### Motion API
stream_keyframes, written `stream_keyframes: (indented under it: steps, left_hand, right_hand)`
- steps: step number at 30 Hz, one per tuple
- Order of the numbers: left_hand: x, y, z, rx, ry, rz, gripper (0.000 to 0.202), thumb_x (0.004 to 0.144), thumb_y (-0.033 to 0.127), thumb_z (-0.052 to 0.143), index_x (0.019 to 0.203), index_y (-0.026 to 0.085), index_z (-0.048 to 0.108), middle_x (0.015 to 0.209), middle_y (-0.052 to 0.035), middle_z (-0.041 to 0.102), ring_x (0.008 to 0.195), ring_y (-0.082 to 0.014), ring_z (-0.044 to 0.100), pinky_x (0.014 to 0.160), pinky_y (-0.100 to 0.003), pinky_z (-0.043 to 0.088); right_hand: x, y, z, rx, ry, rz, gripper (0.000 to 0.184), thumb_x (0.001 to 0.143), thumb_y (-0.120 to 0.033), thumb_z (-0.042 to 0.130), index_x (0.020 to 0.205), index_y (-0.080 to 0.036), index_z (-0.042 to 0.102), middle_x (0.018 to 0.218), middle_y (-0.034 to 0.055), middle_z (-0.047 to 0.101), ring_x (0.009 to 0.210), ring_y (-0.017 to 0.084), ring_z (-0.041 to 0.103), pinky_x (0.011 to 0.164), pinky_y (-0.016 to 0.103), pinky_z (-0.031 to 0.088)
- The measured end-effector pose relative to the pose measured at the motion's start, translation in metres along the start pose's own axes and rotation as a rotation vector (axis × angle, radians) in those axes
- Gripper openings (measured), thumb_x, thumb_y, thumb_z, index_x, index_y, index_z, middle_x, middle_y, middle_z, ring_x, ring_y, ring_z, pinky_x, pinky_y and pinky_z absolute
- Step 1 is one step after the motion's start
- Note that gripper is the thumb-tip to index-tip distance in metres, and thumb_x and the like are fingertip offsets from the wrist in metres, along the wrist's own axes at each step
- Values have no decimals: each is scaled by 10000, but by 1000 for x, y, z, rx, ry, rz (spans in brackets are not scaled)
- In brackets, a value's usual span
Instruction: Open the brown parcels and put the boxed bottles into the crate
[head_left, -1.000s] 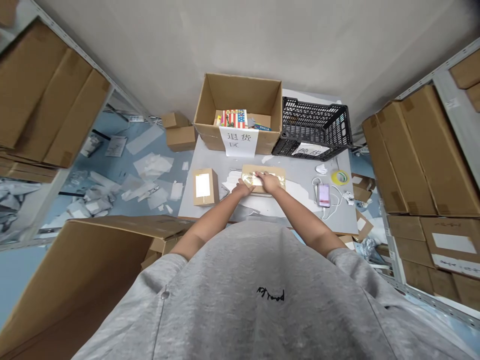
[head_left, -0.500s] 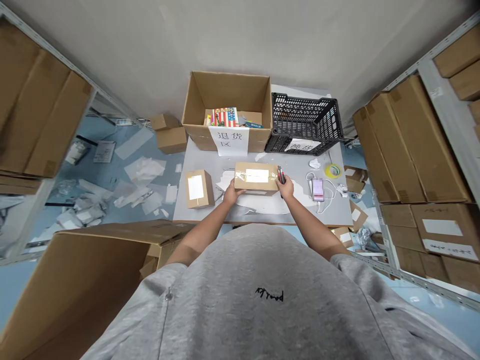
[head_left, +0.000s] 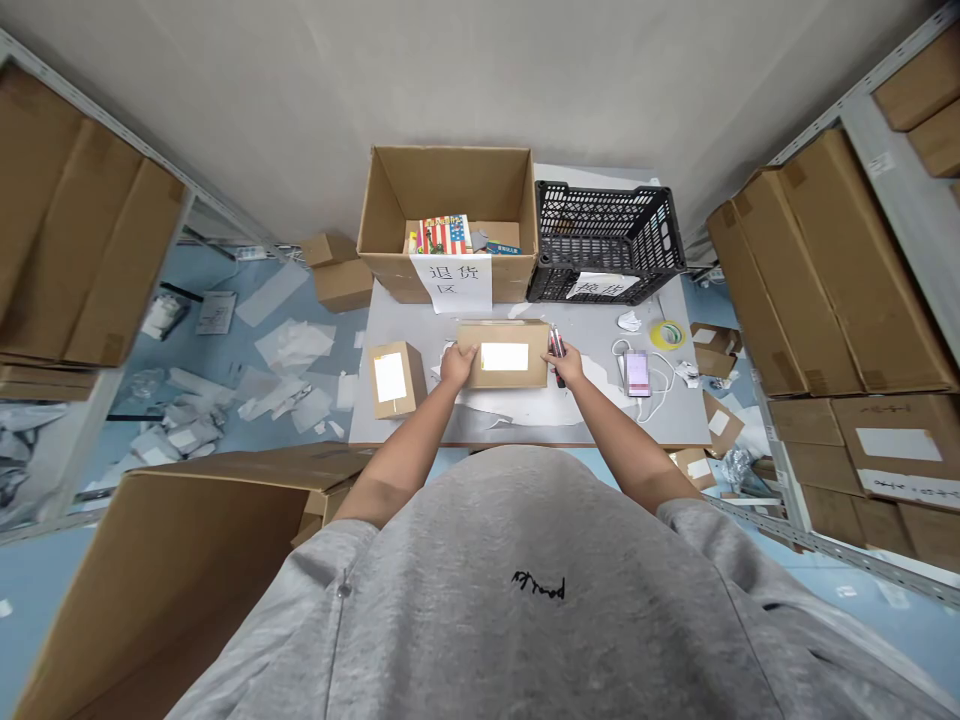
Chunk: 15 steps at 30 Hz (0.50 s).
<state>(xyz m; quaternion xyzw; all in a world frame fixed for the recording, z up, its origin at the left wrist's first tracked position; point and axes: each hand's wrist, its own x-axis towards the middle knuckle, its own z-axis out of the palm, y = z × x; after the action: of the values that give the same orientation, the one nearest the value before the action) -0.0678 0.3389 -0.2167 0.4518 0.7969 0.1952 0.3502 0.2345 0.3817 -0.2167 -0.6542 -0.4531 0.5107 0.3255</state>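
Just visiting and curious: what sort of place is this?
Probably a parcel-returns room: a Chinese sign reads "returns area", a labelled box is being held, and cartons line the shelves.

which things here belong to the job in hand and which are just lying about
In the job:
- labelled carton, held between the left hand and right hand
- red-and-black tool, also in the right hand

Apparently just lying about:
- phone
- tape roll
- crumpled paper on the table
- paper scraps on the floor
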Motion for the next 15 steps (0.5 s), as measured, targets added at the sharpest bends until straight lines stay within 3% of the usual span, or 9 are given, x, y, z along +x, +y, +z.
stream_keyframes:
  steps: [3,8,11,15]
  left_hand:
    - [6,-12,8,-107,-90,9,511,1031,408,552,1476,158,538,1448,-144,665,1318,-267,632,1074,-340,485]
    - [4,-28,18,-326,-84,31,632,1012,484,587,1561,192,472,1493,-116,635,1374,-274,594,1150,-384,454]
    - [4,-32,20,-472,-95,93,740,926,515,714,1561,214,486,1478,-120,641,1366,-290,597,1165,-412,444]
    - [1,-39,18,-506,-139,173,1009,690,475,935,1565,240,491,1389,-113,686,1290,-304,638,1138,-451,468]
  right_hand:
    - [-4,13,3,-71,5,38,521,658,-522,848,1015,-182,678,925,19,716,721,139,619,517,237,574]
    - [-4,26,9,-152,47,71,389,697,-361,828,1031,-195,714,872,2,716,671,131,601,513,241,602]
    - [-2,31,12,-129,70,97,318,699,-321,821,973,-193,724,823,4,708,657,135,600,507,241,608]
    - [0,33,13,-44,84,101,350,669,-361,844,951,-190,725,821,5,711,648,135,600,501,252,607]
